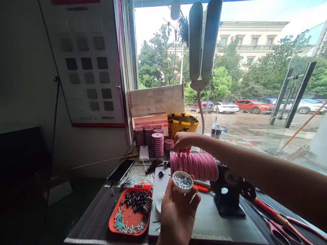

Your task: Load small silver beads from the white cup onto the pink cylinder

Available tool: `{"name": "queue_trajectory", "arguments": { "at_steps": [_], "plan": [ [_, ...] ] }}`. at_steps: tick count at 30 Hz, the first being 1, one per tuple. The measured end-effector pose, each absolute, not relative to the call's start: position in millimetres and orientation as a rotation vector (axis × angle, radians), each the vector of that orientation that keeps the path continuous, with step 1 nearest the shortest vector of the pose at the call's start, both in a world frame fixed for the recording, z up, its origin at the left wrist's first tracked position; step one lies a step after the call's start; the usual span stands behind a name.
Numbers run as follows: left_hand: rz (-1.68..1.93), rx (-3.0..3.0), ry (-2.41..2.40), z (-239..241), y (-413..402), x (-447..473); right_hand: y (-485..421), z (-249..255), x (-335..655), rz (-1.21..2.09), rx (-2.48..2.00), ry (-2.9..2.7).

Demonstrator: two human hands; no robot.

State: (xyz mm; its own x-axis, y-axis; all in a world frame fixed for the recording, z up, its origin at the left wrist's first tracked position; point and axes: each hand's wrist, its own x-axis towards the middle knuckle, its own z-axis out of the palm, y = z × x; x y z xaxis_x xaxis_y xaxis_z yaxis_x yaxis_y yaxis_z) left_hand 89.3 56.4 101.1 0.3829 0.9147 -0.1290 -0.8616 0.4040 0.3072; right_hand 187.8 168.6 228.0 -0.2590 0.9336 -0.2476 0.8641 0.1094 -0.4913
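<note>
My left hand (178,212) is closed around a small white bowl (182,181) holding tiny grey beads, raised in front of a row of pink spools (195,165). The spools sit side by side on the shaft of a black winding machine (228,194). My right hand (184,142) reaches in from the right and pinches the top of the leftmost spools, fingers closed on them.
An orange tray (130,212) of small black and silvery parts lies at the front left. Stacks of pink spools (153,137), a yellow bucket (182,124), a white device (143,153), a phone (120,170) and a desk lamp (203,51) stand behind. Red-handled scissors (283,223) lie at the right.
</note>
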Motion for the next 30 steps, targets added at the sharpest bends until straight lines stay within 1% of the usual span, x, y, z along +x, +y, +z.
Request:
{"name": "queue_trajectory", "arguments": {
  "at_steps": [5, 10, 19, 23, 26, 30],
  "plan": [
    [1.149, 0.201, 0.275, 99.4, 57.4, 88.8, 169.1, 214.2, 211.3, 1.054, -1.657, -1.988],
    [1.143, 0.191, 0.331, 104.3, 55.3, 88.7, 150.7, 201.7, 224.5, 1.089, -1.447, -1.848],
    [1.138, 0.201, 0.340, 104.6, 55.4, 90.6, 133.0, 186.2, 224.5, 0.959, -1.284, -1.893],
    [1.123, 0.192, 0.359, 106.0, 53.3, 92.5, 121.0, 176.9, 225.1, 0.924, -1.078, -2.001],
    [1.102, 0.172, 0.351, 108.4, 51.3, 94.3, 104.0, 170.5, 224.7, 0.972, -1.033, -2.027],
    [1.093, 0.155, 0.357, 112.4, 48.5, 95.7, 90.0, 164.1, 223.0, 1.157, -0.986, -1.911]
  ]
}}
